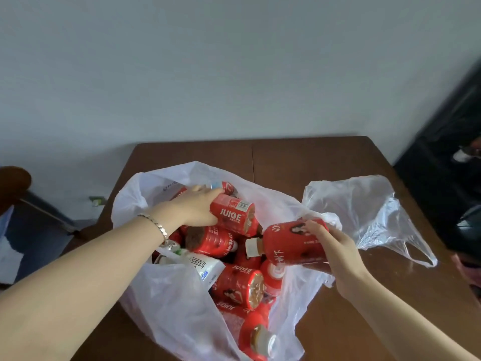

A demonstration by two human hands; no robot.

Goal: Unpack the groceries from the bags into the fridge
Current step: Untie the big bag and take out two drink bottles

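Head view, the only feed I have. Brown wooden table (pixel 312 157) against a pale wall (pixel 234 61). On it sits a white plastic bag (pixel 166 295), mouth spread open, packed with red juice bottles (pixel 239 285) lying on their sides in a loose heap; a white carton (pixel 203 267) is wedged among them at the bag's left side. Left hand (pixel 194 207), with a metal bracelet (pixel 156 224) at the wrist, reaches into the far part of the bag; I read its fingers and thumb as curled round a red bottle marked JUICE (pixel 234 213) that lies on top of the heap, base toward the right. Right hand (pixel 335 252) grips a second red bottle (pixel 291 242) by its base end; that bottle lies sideways with its white cap pointing left, at the bag's right rim and just above the other bottles. I cannot tell whether it touches them. To the right, near the first bag, a clear plastic bag (pixel 364 204) lies slack and crumpled on the table, one handle loop trailing toward the near edge. Dark furniture (pixel 447 152) stands past the table's right side, too dim to make out.
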